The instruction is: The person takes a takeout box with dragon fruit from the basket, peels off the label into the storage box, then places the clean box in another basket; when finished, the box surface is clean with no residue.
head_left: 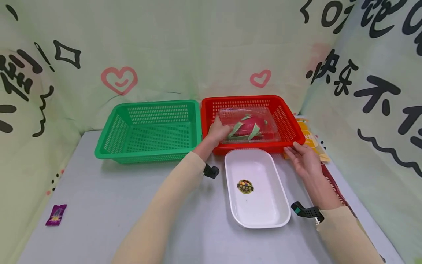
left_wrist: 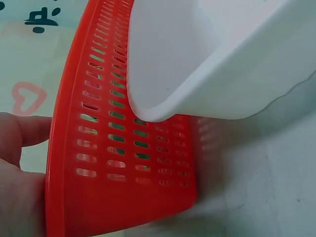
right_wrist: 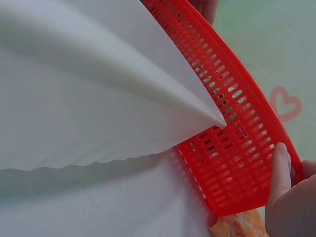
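A clear plastic box [head_left: 271, 126] with a pink dragon fruit [head_left: 253, 124] inside lies in the red basket [head_left: 211, 104]. My left hand [head_left: 217, 131] reaches over the basket's front left rim and holds the box by its left edge. Its fingertips are hidden, and the left wrist view shows the left hand [left_wrist: 22, 168] partly behind the rim. At the front right corner, my right hand [head_left: 304, 159] pinches the basket's rim. One digit of the right hand [right_wrist: 291, 197] presses the outer wall in the right wrist view. A white tray [head_left: 260, 205] with a round sticker stands before the basket.
Left of the red basket stands a green basket [head_left: 148, 157]. A small purple packet [head_left: 56, 215] lies at the table's left. Yellow-orange packaging [head_left: 310, 135] and a dark red package [head_left: 336, 187] lie along the right edge. Cloth walls [head_left: 184, 55] enclose the table.
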Motion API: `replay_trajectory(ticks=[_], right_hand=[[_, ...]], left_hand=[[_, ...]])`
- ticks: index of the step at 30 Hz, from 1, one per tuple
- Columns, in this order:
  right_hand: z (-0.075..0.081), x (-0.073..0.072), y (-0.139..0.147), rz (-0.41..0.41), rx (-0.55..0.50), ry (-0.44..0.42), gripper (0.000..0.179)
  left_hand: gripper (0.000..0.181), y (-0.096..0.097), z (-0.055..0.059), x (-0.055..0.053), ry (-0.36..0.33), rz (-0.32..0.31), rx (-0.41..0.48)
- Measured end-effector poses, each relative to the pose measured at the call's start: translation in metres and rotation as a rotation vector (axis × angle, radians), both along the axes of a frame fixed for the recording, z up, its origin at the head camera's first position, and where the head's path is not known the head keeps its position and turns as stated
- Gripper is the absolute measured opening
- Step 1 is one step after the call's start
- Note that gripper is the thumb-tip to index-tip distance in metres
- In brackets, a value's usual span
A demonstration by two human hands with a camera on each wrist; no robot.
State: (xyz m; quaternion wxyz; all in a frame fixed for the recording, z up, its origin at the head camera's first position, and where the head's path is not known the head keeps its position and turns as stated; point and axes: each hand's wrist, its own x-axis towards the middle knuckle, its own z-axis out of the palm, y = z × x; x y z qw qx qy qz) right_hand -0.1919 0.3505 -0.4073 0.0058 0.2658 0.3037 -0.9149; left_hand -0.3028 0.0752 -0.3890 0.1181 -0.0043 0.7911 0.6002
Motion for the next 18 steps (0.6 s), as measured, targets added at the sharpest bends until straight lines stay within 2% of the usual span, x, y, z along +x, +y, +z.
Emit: replay_trajectory(ticks=[4, 8, 12, 18], right_hand=[[0.000, 0.000, -0.001, -0.010, -0.073, -0.001, 0.057], [-0.002, 0.001, -0.001, -0.009, -0.123, -0.011, 0.057], [-0.004, 0.006, -0.002, 0.050, -0.067, 0.007, 0.048], [-0.003, 0.015, -0.001, 0.143, 0.012, 0.046, 0.034]], left_hand=[[0.065, -0.002, -0.001, 0.003, 0.118, 0.000, 0.033], [0.075, -0.002, -0.002, 0.007, 0.204, -0.015, -0.049], [0.078, -0.006, 0.000, 0.016, 0.272, -0.058, -0.163], [0.070, -0.022, 0.003, 0.031, 0.371, -0.141, -0.196]])
